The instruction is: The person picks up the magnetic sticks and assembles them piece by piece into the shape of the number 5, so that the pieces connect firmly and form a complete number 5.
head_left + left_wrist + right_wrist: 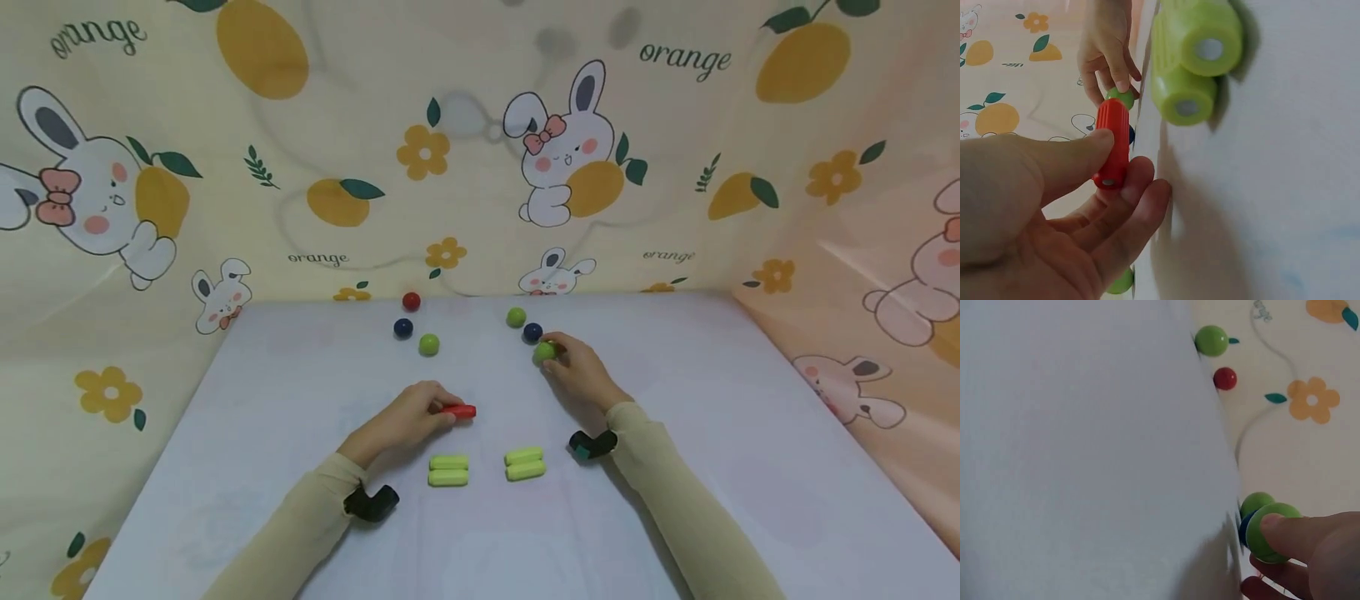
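Observation:
My left hand (405,418) pinches a short red ribbed rod (461,412) between thumb and fingers. In the left wrist view, the red rod (1112,144) shows a small silvery disc in its end. My right hand (583,372) holds a green ball (545,353) by thumb and fingertips; whether it touches the table cannot be told. Just behind that ball are a dark blue ball (532,332) and another green ball (516,317). Nearer the front lie two light-green rods (448,477) side by side, with a second such pair (526,471) to their right.
At the back left of the white table (675,500) sit a red ball (411,302), a dark blue ball (403,328) and a green ball (429,345). A patterned cloth (465,208) rises behind the table and along its sides. Each wrist wears a black camera (372,504).

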A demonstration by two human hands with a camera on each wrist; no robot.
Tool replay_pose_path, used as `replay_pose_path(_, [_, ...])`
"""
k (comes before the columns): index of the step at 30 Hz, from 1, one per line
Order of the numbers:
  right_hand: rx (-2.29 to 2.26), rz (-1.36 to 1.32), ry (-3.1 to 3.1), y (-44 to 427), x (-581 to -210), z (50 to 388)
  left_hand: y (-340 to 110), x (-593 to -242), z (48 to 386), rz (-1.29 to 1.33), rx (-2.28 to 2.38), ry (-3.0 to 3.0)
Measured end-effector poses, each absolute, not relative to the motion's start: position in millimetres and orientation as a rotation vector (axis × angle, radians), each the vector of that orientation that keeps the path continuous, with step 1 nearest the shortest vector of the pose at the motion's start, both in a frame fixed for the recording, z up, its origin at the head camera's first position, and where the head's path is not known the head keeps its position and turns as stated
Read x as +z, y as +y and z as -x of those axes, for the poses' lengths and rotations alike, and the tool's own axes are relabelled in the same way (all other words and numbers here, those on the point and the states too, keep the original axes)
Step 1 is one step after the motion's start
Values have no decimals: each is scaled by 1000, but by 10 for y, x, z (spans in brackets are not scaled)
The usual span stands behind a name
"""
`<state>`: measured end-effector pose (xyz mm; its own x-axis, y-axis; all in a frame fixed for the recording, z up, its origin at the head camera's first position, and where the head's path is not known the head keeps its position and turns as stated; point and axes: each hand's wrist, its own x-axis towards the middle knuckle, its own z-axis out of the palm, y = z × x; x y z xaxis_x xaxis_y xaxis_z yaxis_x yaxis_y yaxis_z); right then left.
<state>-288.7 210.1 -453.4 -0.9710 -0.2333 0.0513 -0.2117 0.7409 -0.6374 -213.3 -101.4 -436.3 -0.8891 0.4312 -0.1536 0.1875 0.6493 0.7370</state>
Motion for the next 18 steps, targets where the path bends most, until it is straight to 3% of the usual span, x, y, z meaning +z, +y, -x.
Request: replay_pose_path(18, [-1120, 481, 2680, 1967, -4434, 2754, -785, -4426, 2324, -441, 1108, 2552])
